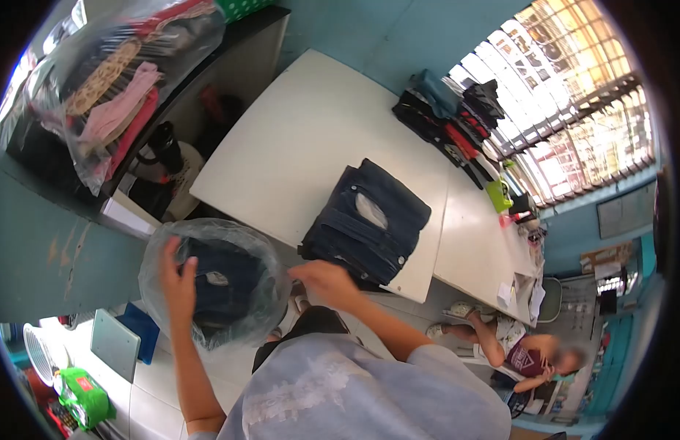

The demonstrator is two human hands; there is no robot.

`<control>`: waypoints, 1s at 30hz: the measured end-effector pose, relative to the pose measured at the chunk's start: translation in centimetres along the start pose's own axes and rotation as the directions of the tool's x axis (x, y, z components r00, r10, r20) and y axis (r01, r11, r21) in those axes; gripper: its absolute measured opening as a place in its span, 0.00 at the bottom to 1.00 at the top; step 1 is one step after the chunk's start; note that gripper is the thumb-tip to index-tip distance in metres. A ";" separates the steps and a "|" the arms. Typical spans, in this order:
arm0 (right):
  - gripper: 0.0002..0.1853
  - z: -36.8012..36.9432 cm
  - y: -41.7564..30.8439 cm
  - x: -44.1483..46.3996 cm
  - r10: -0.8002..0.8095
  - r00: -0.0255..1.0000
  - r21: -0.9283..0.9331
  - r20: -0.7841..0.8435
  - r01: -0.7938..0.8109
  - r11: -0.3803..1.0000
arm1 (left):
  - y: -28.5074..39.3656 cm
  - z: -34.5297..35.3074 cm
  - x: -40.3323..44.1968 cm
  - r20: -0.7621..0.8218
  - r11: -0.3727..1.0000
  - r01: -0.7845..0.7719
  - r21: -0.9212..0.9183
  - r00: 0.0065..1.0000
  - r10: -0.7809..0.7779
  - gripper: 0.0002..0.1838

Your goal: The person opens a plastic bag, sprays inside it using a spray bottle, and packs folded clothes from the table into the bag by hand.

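Note:
A clear plastic bag (263,257) hangs open at the table's near edge, with folded dark blue jeans (226,290) inside it. My left hand (178,282) is at the bag's left side, its thumb and fingers apart. At the opposite rim, the fingers of my right hand (325,282) are closed on the bag's edge. Just beyond that hand, a stack of folded dark jeans (369,220) lies on the white table (303,125). A pale patch shows on the top pair.
A clear bag of colourful clothes (127,95) rests on a dark shelf at upper left. Folded dark clothes (450,121) are piled by the barred window (560,95). Another person (530,359) sits at lower right. A green bag (83,396) stands at lower left.

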State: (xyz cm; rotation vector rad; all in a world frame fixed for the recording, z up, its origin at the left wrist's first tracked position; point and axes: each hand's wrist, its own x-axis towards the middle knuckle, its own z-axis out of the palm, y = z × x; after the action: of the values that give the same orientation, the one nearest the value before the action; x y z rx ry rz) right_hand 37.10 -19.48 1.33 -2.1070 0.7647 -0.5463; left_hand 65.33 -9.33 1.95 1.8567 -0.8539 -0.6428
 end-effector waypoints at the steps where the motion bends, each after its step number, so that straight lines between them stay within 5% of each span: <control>1: 0.12 -2.5 -0.5 -0.8 -0.044 0.992 -0.104 -0.119 0.031 0.994 | 0.0 2.1 -0.5 0.113 0.979 0.045 -0.200 0.993 -0.023 0.23; 3: 0.10 -7.1 -0.2 -2.0 -0.078 0.931 -0.280 -0.357 -0.027 0.960 | 0.6 6.4 -2.1 0.375 0.858 0.218 -0.465 0.926 -0.032 0.17; 7: 0.12 -16.1 2.6 -1.9 0.098 0.798 -0.332 -0.594 -0.354 0.874 | 0.4 13.9 -6.9 0.774 0.755 0.524 -0.395 0.632 -0.034 0.19; 9: 0.17 -20.0 6.7 -1.4 0.159 0.847 -0.420 -0.508 -0.405 0.812 | 1.7 16.4 -8.3 0.830 0.705 0.613 -0.357 0.554 -0.062 0.22; 11: 0.22 -22.6 10.3 -0.3 0.399 0.826 -0.322 -0.399 -0.534 0.782 | 3.2 18.0 -9.1 0.853 0.636 0.684 -0.356 0.516 -0.078 0.25; 14: 0.29 -24.9 11.8 2.2 0.657 0.749 -0.102 -0.091 -0.663 0.742 | 3.9 20.7 -9.3 0.805 0.589 0.694 -0.413 0.581 -0.121 0.30; 18: 0.38 -26.2 14.1 4.2 0.674 0.720 -0.090 0.166 -0.670 0.737 | 4.9 23.4 -9.5 0.731 0.458 0.729 -0.509 0.647 -0.217 0.36; 22: 0.41 -27.2 14.9 6.1 0.657 0.586 0.028 0.473 -0.756 0.654 | 5.1 25.6 -10.4 0.634 0.410 0.723 -0.556 0.688 -0.354 0.41; 25: 0.41 -27.3 12.0 6.9 0.679 0.548 0.056 0.489 -0.796 0.603 | 6.3 25.7 -10.3 0.614 0.456 0.736 -0.500 0.673 -0.413 0.42; 30: 0.38 -26.0 8.5 8.6 0.555 0.652 0.233 0.517 -0.731 0.642 | 6.9 24.9 -10.0 0.603 0.397 0.741 -0.541 0.671 -0.431 0.35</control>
State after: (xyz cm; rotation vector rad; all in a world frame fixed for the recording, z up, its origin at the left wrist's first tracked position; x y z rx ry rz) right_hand 24.74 -43.66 10.45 -1.3106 0.9934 0.1374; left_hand 38.91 -17.08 -1.14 1.1802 0.0197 -1.5986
